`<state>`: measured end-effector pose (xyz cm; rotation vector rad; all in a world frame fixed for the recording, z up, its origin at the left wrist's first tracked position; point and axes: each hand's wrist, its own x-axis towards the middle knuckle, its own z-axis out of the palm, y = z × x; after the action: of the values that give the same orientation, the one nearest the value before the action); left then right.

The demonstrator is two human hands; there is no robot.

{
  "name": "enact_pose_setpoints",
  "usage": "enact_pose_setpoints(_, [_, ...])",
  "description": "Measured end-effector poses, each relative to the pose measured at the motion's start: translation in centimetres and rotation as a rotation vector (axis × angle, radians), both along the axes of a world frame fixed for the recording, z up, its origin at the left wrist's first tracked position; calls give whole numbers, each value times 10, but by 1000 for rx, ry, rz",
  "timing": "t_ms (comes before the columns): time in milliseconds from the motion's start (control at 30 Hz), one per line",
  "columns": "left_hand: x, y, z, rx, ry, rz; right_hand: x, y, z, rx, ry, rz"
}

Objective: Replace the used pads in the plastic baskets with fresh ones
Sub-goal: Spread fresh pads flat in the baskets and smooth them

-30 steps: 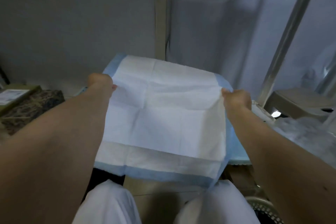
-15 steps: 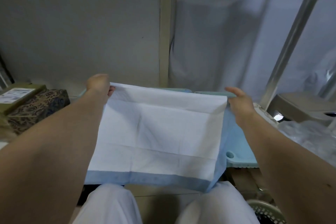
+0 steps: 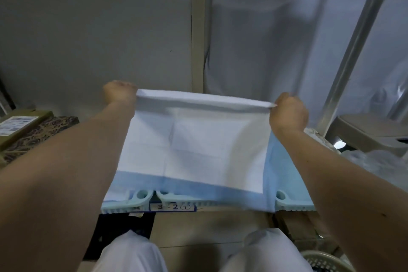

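Pad [image 3: 194, 146] now lower, stretched between hands [image 3: 287, 112].

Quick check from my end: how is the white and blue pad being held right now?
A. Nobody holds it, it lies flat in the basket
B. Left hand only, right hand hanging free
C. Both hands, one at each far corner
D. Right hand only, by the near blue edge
C: the left hand and the right hand each grip a far corner of the pad, which is stretched between them over the light blue baskets.

The pad [image 3: 194, 141] looks matt, soft and papery – the pale blue baskets [image 3: 141, 200] smooth moulded plastic.
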<state>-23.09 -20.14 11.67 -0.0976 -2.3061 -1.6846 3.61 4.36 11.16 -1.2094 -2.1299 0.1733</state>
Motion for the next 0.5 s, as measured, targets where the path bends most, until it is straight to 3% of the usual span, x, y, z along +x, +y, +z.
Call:
enact_pose_setpoints(33, [-1,4,11,432,-121,-95,-3,1,6,-19,107,17])
enact_pose_setpoints(67, [3,6,21,718,-167,-187,-4,3,12,-44,225,34])
enact_pose_setpoints(167, [15,9,53,588,-52,-39,-6,2,27,-27,549,61])
enact_pose_setpoints(267, [34,11,68,662,7,5,-6,-1,28,7,702,74])
enact_pose_setpoints(500, [61,-10,18,563,-225,54,15,-25,-10,-51,659,94])
